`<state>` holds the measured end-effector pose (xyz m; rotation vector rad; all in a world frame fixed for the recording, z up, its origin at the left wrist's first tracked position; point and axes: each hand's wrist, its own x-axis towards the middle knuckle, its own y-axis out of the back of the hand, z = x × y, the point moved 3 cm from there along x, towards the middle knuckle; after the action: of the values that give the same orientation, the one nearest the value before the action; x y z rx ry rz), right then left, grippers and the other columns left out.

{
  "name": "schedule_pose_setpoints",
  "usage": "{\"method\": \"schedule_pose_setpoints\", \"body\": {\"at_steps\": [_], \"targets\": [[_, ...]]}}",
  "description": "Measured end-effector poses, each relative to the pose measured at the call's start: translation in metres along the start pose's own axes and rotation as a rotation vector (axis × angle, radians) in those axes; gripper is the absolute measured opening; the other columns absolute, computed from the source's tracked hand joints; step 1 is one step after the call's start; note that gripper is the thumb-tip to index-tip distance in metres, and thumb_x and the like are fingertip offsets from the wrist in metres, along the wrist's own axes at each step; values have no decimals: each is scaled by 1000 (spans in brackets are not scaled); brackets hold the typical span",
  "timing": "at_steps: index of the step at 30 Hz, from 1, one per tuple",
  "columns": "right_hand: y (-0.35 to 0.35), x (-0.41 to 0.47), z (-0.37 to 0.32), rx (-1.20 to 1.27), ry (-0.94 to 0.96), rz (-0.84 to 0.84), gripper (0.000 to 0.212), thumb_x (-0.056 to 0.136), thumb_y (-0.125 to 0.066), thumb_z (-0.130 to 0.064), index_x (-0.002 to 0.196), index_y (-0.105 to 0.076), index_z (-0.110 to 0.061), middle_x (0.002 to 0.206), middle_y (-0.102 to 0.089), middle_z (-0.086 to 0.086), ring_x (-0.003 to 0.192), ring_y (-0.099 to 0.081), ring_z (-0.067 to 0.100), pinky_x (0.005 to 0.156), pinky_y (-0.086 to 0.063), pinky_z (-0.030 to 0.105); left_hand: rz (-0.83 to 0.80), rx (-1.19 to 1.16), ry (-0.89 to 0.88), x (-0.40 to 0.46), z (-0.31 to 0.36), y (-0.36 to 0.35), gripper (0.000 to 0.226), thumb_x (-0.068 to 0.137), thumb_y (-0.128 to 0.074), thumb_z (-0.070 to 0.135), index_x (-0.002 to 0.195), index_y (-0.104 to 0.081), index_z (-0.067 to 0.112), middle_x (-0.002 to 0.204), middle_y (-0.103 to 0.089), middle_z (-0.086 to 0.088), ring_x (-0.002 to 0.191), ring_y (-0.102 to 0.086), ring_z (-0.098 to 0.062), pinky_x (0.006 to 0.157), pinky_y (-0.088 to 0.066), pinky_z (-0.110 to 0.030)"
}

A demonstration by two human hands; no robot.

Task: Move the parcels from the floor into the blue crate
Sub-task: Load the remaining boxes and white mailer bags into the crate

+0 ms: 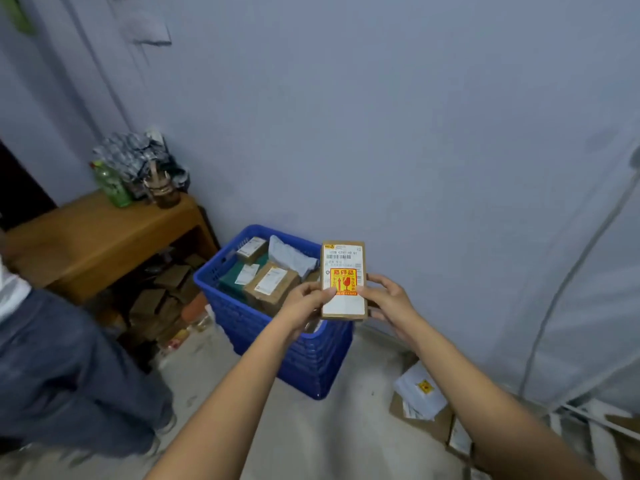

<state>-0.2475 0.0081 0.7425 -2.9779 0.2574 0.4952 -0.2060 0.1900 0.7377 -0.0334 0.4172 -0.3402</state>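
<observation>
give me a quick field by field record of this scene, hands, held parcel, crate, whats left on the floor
held item: small flat brown cardboard parcel, white shipping label and orange fragile sticker facing the camera
left hand: grips the parcel's left edge
right hand: grips its right edge
parcel position: upright, above the near right rim of the crate
blue plastic crate: on the floor by the wall, already holds several parcels
floor right: white mailer bag on flat cardboard
left: wooden table, green plastic bottle

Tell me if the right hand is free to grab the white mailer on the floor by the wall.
Probably not yet: the right hand and left hand both grip the small cardboard parcel above the blue crate. The white mailer lies uncovered below the right forearm.
</observation>
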Motion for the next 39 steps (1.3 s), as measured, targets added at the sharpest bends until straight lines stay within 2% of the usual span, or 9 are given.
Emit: {"method": "schedule_pose_setpoints", "body": {"at_steps": [2, 5, 9, 14, 19, 25, 31, 34, 39], "targets": [[-33, 14, -14, -42, 30, -17, 44, 82, -74, -21, 123, -57, -20, 115, -68, 4, 101, -68, 20, 90, -56, 44, 32, -20, -20, -2, 14, 32, 43, 84, -71, 22, 121, -54, 9, 108, -71, -9, 94, -71, -22, 80, -57, -33], [-76, 37, -24, -73, 48, -46, 41, 81, -75, -22, 119, -59, -21, 113, -69, 2, 102, -67, 20, 91, -56, 44, 75, -51, -44, 2, 24, 75, 38, 84, -70, 22, 118, -57, 11, 108, -71, -8, 93, -71, -21, 73, -57, -29], [-122, 74, -22, -69, 10, -107, 39, 79, -77, -24, 114, -61, -25, 111, -70, 3, 101, -68, 22, 92, -54, 48, 132, -70, -26, 19, 27, 129, 45, 80, -74, 24, 119, -58, 9, 107, -73, -7, 101, -69, -26, 96, -52, -46], [-180, 144, -16, -94, -40, -217, 43, 78, -77, -28, 117, -58, -27, 114, -69, 2, 103, -68, 21, 94, -53, 47, 194, -82, 5, 60, 35, 197, 39, 82, -73, 21, 116, -58, 10, 106, -73, -7, 98, -70, -23, 92, -54, -41], [-232, 232, -18, -113, -111, -265, 43, 82, -74, -21, 120, -54, -21, 116, -65, 4, 100, -68, 22, 88, -57, 43, 241, -107, 75, 128, 51, 258, 34, 84, -70, 16, 115, -59, 8, 105, -73, -7, 96, -71, -21, 77, -56, -30], [-278, 340, -19, -82, -198, -270, 45, 83, -73, -17, 123, -51, -20, 118, -64, 6, 95, -68, 20, 64, -57, 28, 264, -113, 155, 222, 71, 321, 30, 84, -69, 13, 111, -58, 7, 108, -72, -12, 98, -70, -24, 91, -55, -38], [-322, 410, -5, -105, -266, -222, 43, 85, -71, -16, 121, -50, -25, 102, -61, -7, 91, -65, 14, 72, -58, 30, 220, -83, 259, 294, 70, 382, 34, 85, -68, 12, 117, -56, 6, 106, -72, -12, 97, -70, -25, 85, -56, -34], [-343, 443, 18, -92, -294, -151, 46, 85, -71, -19, 123, -46, -25, 106, -61, -4, 89, -65, 12, 74, -58, 30, 183, -38, 321, 337, 64, 411, 38, 86, -66, 13, 121, -54, 5, 113, -68, -15, 103, -67, -28, 90, -54, -40], [-380, 480, 73, -46, -419, 58, 45, 82, -74, -21, 117, -48, -30, 117, -63, 2, 102, -64, 21, 89, -56, 42, 126, -6, 464, 398, 28, 458, 41, 87, -65, 10, 124, -52, -1, 109, -67, -15, 95, -67, -27, 79, -57, -35]]}}
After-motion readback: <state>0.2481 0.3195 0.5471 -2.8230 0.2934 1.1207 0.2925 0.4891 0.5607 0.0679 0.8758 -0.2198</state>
